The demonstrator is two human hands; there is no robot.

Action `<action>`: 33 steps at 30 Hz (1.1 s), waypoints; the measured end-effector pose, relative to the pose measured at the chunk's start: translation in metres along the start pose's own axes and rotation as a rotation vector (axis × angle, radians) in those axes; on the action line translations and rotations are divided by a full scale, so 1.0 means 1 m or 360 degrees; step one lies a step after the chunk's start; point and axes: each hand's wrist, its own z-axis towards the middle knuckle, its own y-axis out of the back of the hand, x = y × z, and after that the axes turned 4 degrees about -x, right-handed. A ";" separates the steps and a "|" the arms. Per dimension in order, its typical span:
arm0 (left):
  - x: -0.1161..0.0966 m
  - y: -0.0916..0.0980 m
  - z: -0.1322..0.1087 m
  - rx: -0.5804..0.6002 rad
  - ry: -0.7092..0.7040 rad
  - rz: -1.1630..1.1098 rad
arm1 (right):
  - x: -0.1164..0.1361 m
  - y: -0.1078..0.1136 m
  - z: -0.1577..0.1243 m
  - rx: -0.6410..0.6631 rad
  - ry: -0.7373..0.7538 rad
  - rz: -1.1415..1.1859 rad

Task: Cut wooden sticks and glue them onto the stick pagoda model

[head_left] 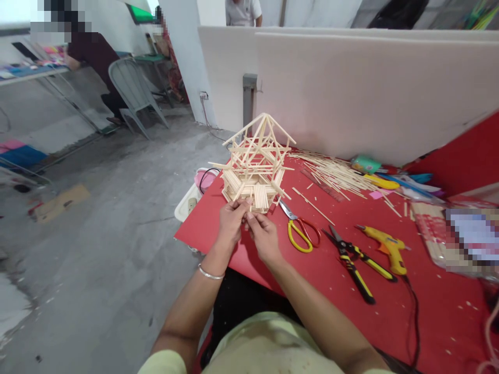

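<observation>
Stick model (257, 169) peak up, long axis vertical; left hand (232, 221), right hand (265, 236): grip pinched on lower edge.

Bright diffuse light, warped edges

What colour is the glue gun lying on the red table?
The glue gun is mostly yellow, with an orange trigger; it shows in the head view.
</observation>
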 end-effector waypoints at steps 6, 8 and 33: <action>0.001 -0.002 0.000 -0.0019 -0.0019 0.0003 | 0.000 0.001 0.001 0.0005 -0.0011 0.0025; 0.003 -0.002 0.001 -0.0018 -0.0026 0.0006 | 0.001 0.001 0.001 0.0005 -0.0014 0.0042; 0.012 -0.002 0.002 0.0033 -0.0046 -0.0029 | -0.004 0.003 0.006 -0.0048 -0.0192 0.0351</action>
